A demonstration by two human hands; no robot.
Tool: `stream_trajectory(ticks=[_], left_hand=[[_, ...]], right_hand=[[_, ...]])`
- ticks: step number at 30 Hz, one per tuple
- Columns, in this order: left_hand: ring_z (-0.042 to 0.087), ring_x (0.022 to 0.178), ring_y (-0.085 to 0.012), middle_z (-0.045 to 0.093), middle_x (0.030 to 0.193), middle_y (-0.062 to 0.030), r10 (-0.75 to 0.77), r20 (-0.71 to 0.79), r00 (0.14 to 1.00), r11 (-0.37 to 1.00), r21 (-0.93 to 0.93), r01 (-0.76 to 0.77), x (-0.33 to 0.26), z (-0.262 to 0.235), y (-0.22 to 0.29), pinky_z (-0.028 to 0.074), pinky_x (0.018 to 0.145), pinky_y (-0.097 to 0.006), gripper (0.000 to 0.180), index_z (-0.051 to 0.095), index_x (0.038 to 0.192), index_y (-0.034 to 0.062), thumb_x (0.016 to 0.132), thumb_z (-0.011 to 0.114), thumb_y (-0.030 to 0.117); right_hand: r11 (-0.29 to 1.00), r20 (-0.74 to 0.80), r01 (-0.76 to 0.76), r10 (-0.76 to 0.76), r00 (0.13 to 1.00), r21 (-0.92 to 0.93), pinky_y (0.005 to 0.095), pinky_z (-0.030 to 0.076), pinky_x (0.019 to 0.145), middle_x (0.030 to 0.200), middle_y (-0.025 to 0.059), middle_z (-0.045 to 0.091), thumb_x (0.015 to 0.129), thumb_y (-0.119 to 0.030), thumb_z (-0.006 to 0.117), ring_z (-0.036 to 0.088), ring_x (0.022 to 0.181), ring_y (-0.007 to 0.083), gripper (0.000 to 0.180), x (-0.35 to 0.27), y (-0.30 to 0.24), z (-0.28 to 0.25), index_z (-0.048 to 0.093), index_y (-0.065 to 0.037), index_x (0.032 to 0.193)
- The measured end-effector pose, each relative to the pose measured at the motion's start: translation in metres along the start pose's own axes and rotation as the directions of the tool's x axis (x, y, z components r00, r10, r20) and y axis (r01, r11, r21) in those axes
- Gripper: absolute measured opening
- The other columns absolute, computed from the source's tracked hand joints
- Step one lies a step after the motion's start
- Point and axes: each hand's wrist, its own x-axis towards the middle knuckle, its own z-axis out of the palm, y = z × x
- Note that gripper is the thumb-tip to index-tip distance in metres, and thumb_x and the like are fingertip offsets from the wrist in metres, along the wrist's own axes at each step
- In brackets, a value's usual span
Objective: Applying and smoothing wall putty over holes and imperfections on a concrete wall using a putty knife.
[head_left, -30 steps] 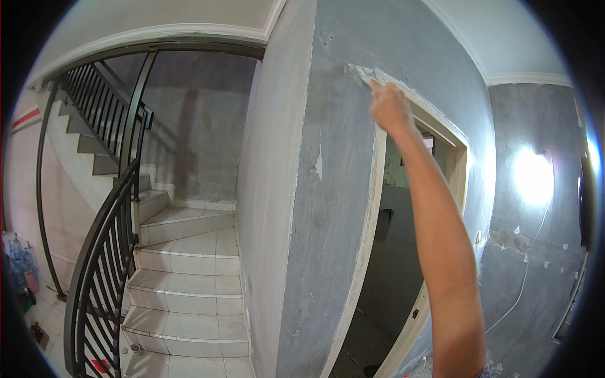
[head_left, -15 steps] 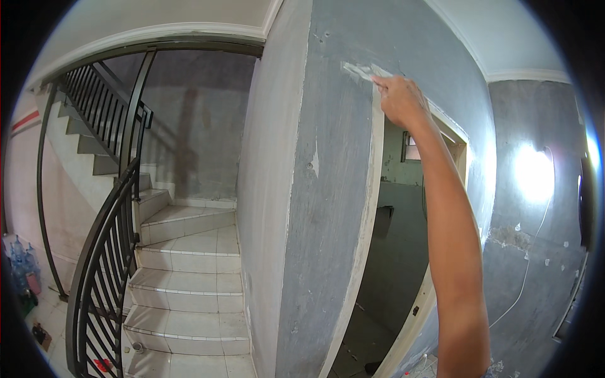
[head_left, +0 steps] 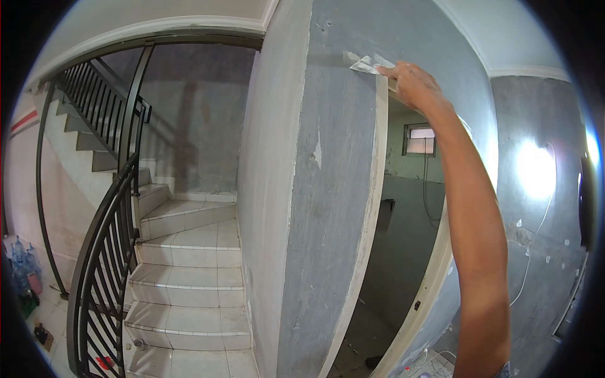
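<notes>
My right hand [head_left: 416, 85] reaches up to the grey wall [head_left: 340, 126], closed around a putty knife [head_left: 365, 65]. The knife's wide flat blade lies against the wall just above the top left corner of a door frame [head_left: 380, 113]. Whitish filler shows on the blade, and a pale smear of it marks the wall beside it. The handle is mostly hidden in my fingers. My left hand is out of the picture.
Tiled stairs [head_left: 189, 274] with a dark metal railing [head_left: 94, 271] rise on the left. Right of the wall's corner is an open doorway [head_left: 397, 252]. A bright lamp [head_left: 535, 171] and a hanging white cable [head_left: 526, 277] are on the right. Blue bottles [head_left: 22, 261] stand far left.
My right hand and forearm have shifted to the right and slightly up. The blade has slid a little right along the wall and now shows more of its flat face.
</notes>
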Motion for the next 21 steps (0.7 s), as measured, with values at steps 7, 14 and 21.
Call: stream_trajectory(ticks=[7,14,21], left_hand=[[0.063,0.076,-0.0408,0.064,0.079,-0.0244,-0.178,0.062,0.982,0.972,-0.146,0.186,0.005,-0.029,0.021,0.049,0.062,-0.048,0.032,0.063,0.092,-0.0007,0.093,0.047,0.026],[0.063,0.077,-0.0404,0.065,0.078,-0.0224,-0.075,-0.039,0.996,0.986,-0.150,0.069,0.008,-0.019,-0.005,0.050,0.063,-0.048,0.026,0.063,0.095,0.0009,0.090,0.047,0.020],[0.062,0.076,-0.0406,0.064,0.078,-0.0221,-0.194,0.075,0.978,0.980,-0.033,0.197,-0.006,-0.014,-0.014,0.051,0.064,-0.047,0.022,0.062,0.095,0.0033,0.083,0.053,0.019]], right_hand=[[0.980,0.134,-0.150,0.132,0.982,0.133,0.0419,0.047,0.092,0.117,0.0098,0.060,0.092,-0.005,0.044,0.058,0.107,0.0307,0.044,-0.034,-0.024,-0.004,0.057,-0.028,0.127],[0.993,-0.194,-0.052,0.072,0.978,0.107,0.0428,0.046,0.091,0.110,0.0115,0.059,0.091,-0.002,0.039,0.057,0.105,0.0303,0.048,0.009,-0.025,-0.008,0.058,-0.029,0.126],[0.993,-0.009,-0.119,0.119,0.993,0.008,0.0415,0.045,0.094,0.110,0.0092,0.059,0.090,0.001,0.037,0.056,0.108,0.0281,0.052,0.011,-0.013,-0.003,0.056,-0.030,0.127]])
